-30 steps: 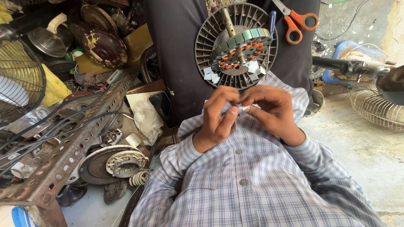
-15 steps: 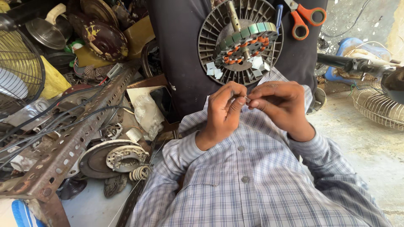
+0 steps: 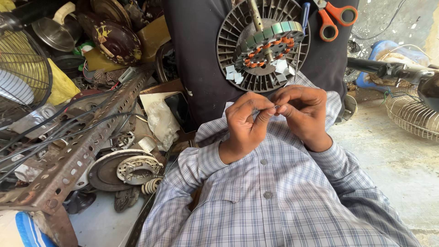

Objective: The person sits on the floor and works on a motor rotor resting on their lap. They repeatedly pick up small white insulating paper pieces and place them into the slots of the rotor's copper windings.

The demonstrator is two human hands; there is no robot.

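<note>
Currently my left hand (image 3: 244, 123) and right hand (image 3: 304, 114) pinch a thin wire (image 3: 273, 107) between closed fingertips. Looks light, springy, kink-prone; I'd grip near the ends.

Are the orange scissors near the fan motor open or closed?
Closed, it seems. The orange scissors show both handle loops close together; the blades run out of the picture, so they cannot be checked.
</note>
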